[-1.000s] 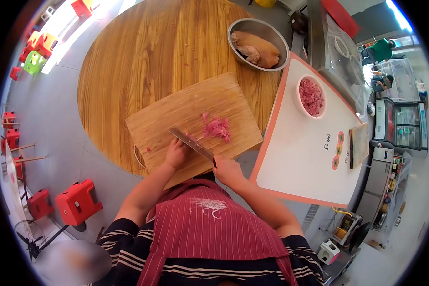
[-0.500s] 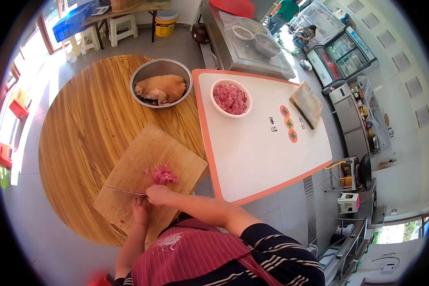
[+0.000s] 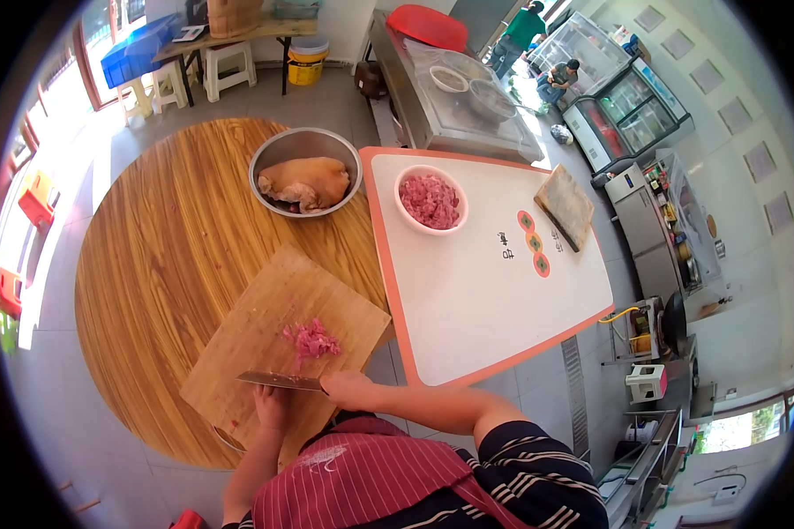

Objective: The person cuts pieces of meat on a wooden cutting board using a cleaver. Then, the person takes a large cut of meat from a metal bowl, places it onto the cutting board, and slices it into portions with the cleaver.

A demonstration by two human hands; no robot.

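My right hand (image 3: 347, 390) is wrapped round the handle of a knife (image 3: 282, 381), whose blade points left over the wooden cutting board (image 3: 265, 309). My left hand (image 3: 272, 407) is beside the blade on its near side, with the fingertips partly hidden by it; what they hold, if anything, cannot be made out. Chopped pink meat (image 3: 313, 342) lies on the board just beyond the knife. Farther back, a metal bowl (image 3: 351, 189) holds a large piece of pale, skin-covered meat (image 3: 305, 182). A pink-rimmed bowl (image 3: 400, 204) contains more chopped meat (image 3: 430, 201).
The board overlaps the edge of a round wooden table (image 3: 141, 291). To the right stands a white table (image 3: 468, 326) with an orange border, bearing a worn block (image 3: 565, 205). A metal counter (image 3: 450, 123) and two people (image 3: 522, 31) are at the back.
The camera view has swung to the right. The knife now lies flatter across the view, beyond my left hand, and my hands are farther apart than half a second ago.
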